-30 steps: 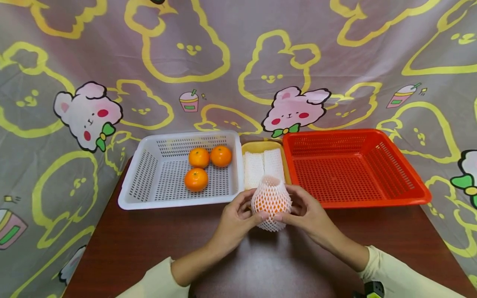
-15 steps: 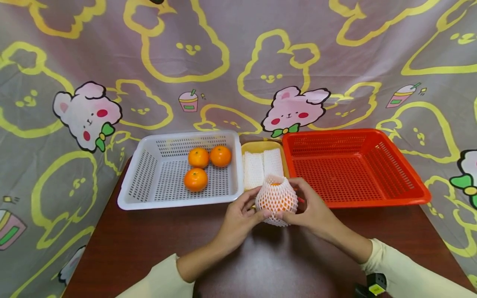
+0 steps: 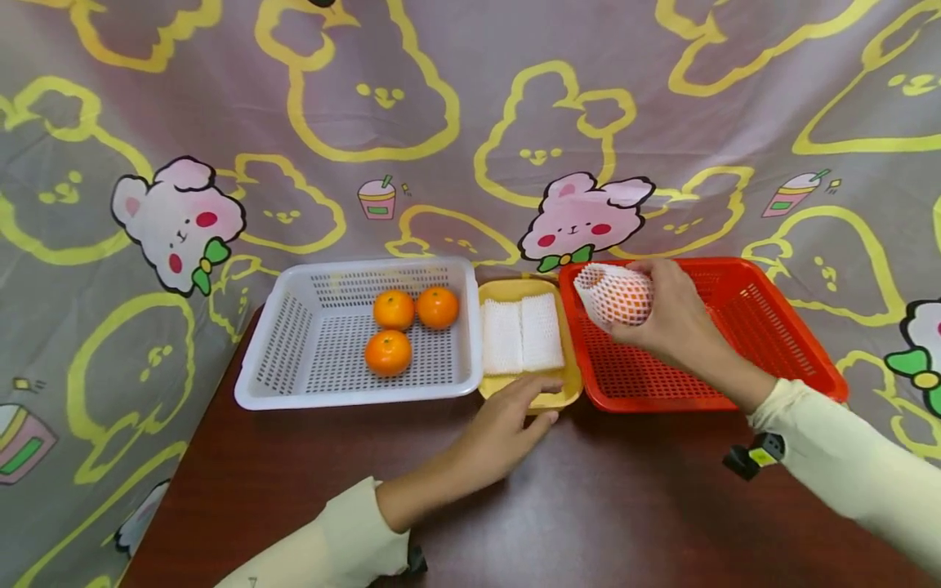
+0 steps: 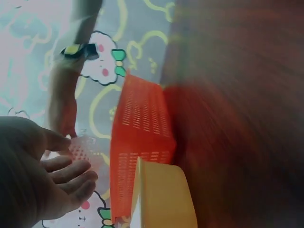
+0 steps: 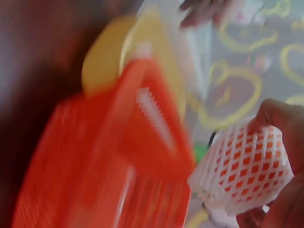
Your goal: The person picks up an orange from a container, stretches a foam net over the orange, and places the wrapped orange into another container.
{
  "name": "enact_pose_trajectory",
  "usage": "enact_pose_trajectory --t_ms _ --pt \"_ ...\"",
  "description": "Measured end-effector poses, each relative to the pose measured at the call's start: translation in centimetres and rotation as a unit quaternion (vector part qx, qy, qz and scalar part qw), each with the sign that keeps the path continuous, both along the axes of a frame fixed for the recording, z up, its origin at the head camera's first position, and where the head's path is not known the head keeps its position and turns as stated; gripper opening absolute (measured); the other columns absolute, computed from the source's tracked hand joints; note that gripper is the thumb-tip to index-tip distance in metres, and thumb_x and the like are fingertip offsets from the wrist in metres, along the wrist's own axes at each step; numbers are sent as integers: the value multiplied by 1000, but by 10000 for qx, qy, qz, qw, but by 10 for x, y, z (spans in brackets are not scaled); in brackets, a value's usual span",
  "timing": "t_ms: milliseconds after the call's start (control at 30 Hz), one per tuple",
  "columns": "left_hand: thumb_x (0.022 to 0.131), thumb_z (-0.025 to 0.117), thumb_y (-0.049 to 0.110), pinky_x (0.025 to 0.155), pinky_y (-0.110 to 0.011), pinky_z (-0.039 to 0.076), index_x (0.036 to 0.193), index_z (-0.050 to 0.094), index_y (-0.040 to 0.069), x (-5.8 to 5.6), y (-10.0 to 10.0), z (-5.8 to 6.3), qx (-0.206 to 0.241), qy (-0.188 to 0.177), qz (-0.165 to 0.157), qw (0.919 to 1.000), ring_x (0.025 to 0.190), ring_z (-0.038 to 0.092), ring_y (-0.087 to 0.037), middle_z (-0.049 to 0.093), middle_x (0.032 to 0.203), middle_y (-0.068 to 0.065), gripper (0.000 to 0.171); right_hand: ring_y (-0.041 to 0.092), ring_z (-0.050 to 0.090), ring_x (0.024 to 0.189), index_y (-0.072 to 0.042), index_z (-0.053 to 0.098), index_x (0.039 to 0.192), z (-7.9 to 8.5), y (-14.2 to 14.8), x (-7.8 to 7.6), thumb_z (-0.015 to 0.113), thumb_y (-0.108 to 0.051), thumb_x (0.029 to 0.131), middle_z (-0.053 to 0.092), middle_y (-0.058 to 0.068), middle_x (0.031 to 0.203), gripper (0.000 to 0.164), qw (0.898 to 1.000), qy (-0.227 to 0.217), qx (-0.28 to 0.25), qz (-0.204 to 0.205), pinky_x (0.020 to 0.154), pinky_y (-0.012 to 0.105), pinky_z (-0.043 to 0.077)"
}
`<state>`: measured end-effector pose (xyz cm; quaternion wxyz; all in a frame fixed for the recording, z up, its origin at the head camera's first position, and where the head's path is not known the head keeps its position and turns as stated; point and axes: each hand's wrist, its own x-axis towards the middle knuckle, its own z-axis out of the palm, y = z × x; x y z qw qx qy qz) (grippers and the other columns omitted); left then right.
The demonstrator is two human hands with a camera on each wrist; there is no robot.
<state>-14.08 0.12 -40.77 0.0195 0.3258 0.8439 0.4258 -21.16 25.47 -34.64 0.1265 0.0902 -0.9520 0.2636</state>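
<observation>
My right hand (image 3: 672, 314) grips an orange in a white foam net sleeve (image 3: 621, 296), held above the left part of the red basket (image 3: 706, 403). In the right wrist view the netted orange (image 5: 249, 166) sits between thumb and fingers, with the net's loose end pointing left. My left hand (image 3: 496, 433) is off the fruit, its fingers loosely extended over the front rim of the yellow tray (image 3: 569, 396). Two white foam net sleeves (image 3: 502, 336) lie flat side by side in that tray. The left wrist view shows the left hand (image 4: 52, 178) with nothing in its fingers.
A white basket (image 3: 253, 392) on the left holds three bare oranges (image 3: 388, 353). The baskets and tray stand in a row along the back of the dark brown table (image 3: 309, 457). Behind them hangs a patterned cloth (image 3: 441, 114).
My right hand has carried the netted orange up and right, from in front of the yellow tray to over the red basket. The left hand has let go of it.
</observation>
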Motion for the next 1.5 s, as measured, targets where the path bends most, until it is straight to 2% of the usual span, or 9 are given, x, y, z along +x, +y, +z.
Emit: enact_pose_trajectory --t_ms 100,233,367,533,767,933,1167,1367,1500 --pt "98 55 21 108 -28 40 134 52 13 -9 11 -2 -895 1124 -111 9896 127 50 -13 57 133 0 37 36 44 102 3 44 125 -6 15 -26 85 -23 60 48 20 113 81 9978 168 628 155 81 48 43" --pt "95 56 13 106 -27 40 134 52 10 -27 29 -6 -1574 2323 -222 9596 125 50 -15 57 131 -1 39 41 43 107 6 43 125 -18 26 -53 85 -26 60 46 25 118 84 9905 -163 1315 371 87 54 43" --pt "89 60 5 108 -28 38 134 51 9 -46 44 -8 -1800 2780 -465 9424 126 48 -16 56 130 -2 46 46 42 114 5 40 128 -29 30 -73 84 -29 64 42 27 126 85 9820 -772 1671 426 87 59 47" --pt "87 61 6 114 -31 33 132 54 8 -67 55 -11 -1933 3151 -994 9238 131 46 -20 57 132 -6 45 50 38 120 1 38 129 -41 33 -89 85 -26 66 40 28 131 83 9695 -1183 2065 577 92 61 44" --pt "91 57 9 117 -30 27 128 62 14 -80 61 -12 -2331 3067 -1851 9041 134 45 -19 61 132 -2 38 50 40 120 1 40 125 -48 30 -98 84 -21 67 39 29 133 77 9618 -1388 2254 702 92 63 43" --pt "93 53 8 118 -26 23 128 63 18 -84 59 -10 -2481 2708 -2280 9017 138 41 -18 59 134 0 38 47 42 117 0 42 126 -52 25 -101 83 -18 69 41 28 128 72 9552 -1655 2330 772 90 62 45" --pt "95 52 10 118 -28 24 134 57 20 -88 58 -10 -2719 2506 -2445 8964 142 34 -16 54 141 1 41 46 44 118 -3 45 131 -62 19 -103 81 -18 74 41 27 127 70 9409 -2080 2474 1008 92 59 47" --pt "96 50 6 119 -29 23 136 55 22 -88 58 -10 -2966 2620 -2427 8857 142 34 -15 52 142 3 43 44 45 119 -4 46 132 -61 17 -103 83 -17 73 43 25 128 71 9405 -2124 2482 930 95 59 46" --pt "96 49 5 119 -30 21 137 55 22 -88 59 -12 -2950 2618 -2406 8869 142 32 -15 50 144 3 45 45 45 121 -3 46 134 -59 18 -102 83 -16 73 43 26 130 72 9398 -2188 2443 959 97 59 44"
